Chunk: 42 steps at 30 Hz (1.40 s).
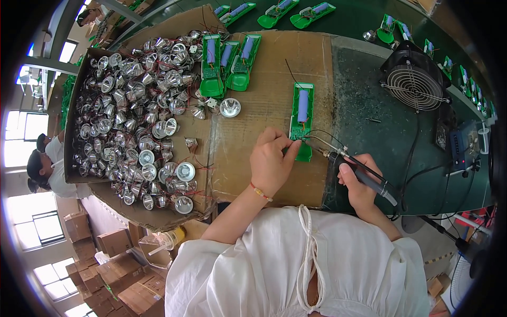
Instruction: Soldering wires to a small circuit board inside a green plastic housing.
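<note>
A green plastic housing (304,154) lies on the cardboard in front of me, with a purple cylindrical battery (302,106) and a small green circuit board (297,129) in it. My left hand (272,161) reaches over its left edge, thumb and forefinger pinched together at the board. What they pinch is hidden or too small to tell. In my right hand (360,191) is a soldering iron (364,177), its dark handle slanting up to the left. A thin curved metal tube (325,143) fixed to the iron ends close to the board, near my left fingertips.
At left, a cardboard box (153,222) holds many silver lamp reflectors (127,105) with red wires. More green housings (211,84) lie beyond. A loose reflector (230,108) sits nearby. To the right stand a fan (414,87) and a blue control unit (466,148); cables trail across the green mat.
</note>
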Available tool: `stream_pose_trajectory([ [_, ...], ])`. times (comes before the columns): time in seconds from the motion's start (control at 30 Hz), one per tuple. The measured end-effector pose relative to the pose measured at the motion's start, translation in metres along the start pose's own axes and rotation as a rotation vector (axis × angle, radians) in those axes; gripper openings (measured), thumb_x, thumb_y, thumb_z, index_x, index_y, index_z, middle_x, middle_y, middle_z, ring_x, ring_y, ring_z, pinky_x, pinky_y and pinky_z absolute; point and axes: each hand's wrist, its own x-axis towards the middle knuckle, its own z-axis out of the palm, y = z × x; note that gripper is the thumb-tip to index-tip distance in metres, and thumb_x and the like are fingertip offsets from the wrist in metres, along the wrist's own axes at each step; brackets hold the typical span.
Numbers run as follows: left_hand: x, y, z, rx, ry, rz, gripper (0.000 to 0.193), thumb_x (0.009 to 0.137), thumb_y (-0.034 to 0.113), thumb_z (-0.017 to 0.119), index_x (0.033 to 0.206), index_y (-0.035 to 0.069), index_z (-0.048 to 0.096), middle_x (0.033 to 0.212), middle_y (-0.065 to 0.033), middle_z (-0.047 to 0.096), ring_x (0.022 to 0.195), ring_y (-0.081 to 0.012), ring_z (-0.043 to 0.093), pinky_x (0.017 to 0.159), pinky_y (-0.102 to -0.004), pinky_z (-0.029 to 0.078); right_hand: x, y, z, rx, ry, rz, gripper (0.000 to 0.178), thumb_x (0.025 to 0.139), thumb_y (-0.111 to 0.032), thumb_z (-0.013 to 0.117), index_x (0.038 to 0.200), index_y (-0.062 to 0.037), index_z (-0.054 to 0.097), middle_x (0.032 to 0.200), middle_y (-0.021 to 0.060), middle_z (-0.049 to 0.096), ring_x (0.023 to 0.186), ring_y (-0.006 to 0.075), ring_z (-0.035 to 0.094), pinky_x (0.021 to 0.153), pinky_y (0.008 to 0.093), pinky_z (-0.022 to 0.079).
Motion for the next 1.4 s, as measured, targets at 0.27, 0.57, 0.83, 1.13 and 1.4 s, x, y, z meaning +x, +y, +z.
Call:
stream_pose_trajectory([
  [0.27, 0.001, 0.002, 0.002, -0.03, 0.002, -0.034, 0.015, 0.075, 0.014, 0.067, 0.067, 0.003, 0.062, 0.077, -0.0075, 0.055, 0.071, -0.0256, 0.055, 0.059, -0.0353, 0.044, 0.0, -0.004, 0.002, 0.083, 0.031, 0.086, 0.016, 0.081, -0.009, 0.064, 0.085, 0.0009, 0.053, 0.066, 0.0068, 0.059, 0.056, 0.0086, 0.055, 0.052, 0.0214, 0.045],
  [0.57, 0.003, 0.001, 0.0, -0.049, -0.015, -0.028, 0.016, 0.076, 0.015, 0.066, 0.068, 0.002, 0.063, 0.075, -0.0084, 0.055, 0.067, -0.0251, 0.055, 0.056, -0.0345, 0.043, -0.001, -0.001, -0.004, 0.028, 0.05, -0.057, 0.013, 0.083, -0.008, 0.059, 0.09, 0.0002, 0.05, 0.065, 0.0072, 0.056, 0.054, 0.0098, 0.052, 0.051, 0.0214, 0.044],
  [0.83, 0.005, 0.003, -0.018, -0.368, -0.068, -0.163, 0.017, 0.077, 0.02, 0.068, 0.077, 0.003, 0.067, 0.074, -0.0104, 0.062, 0.06, -0.0214, 0.061, 0.057, -0.029, 0.047, 0.003, 0.008, -0.032, 0.064, 0.165, -0.067, 0.018, 0.081, -0.009, 0.064, 0.089, 0.0008, 0.051, 0.068, 0.0074, 0.059, 0.056, 0.0091, 0.056, 0.052, 0.0215, 0.047],
  [1.13, 0.124, 0.038, 0.014, 0.156, -0.306, 0.186, 0.016, 0.072, 0.017, 0.059, 0.067, 0.002, 0.063, 0.057, -0.0114, 0.06, 0.05, -0.0255, 0.059, 0.051, -0.0343, 0.046, 0.022, 0.012, -0.041, 0.068, 0.238, 0.057, 0.012, 0.082, -0.008, 0.059, 0.088, -0.0007, 0.051, 0.065, 0.0065, 0.056, 0.054, 0.0099, 0.052, 0.05, 0.0221, 0.043],
  [1.4, 0.304, 0.056, 0.094, 0.347, 0.003, 0.301, 0.05, 0.071, 0.034, 0.068, 0.115, 0.016, 0.055, 0.125, -0.0122, 0.045, 0.116, -0.0301, 0.044, 0.095, -0.0408, 0.036, 0.024, 0.015, -0.042, 0.132, 0.27, 0.11, 0.015, 0.078, -0.006, 0.066, 0.082, 0.0, 0.052, 0.065, 0.0068, 0.06, 0.055, 0.0085, 0.055, 0.049, 0.0224, 0.045],
])
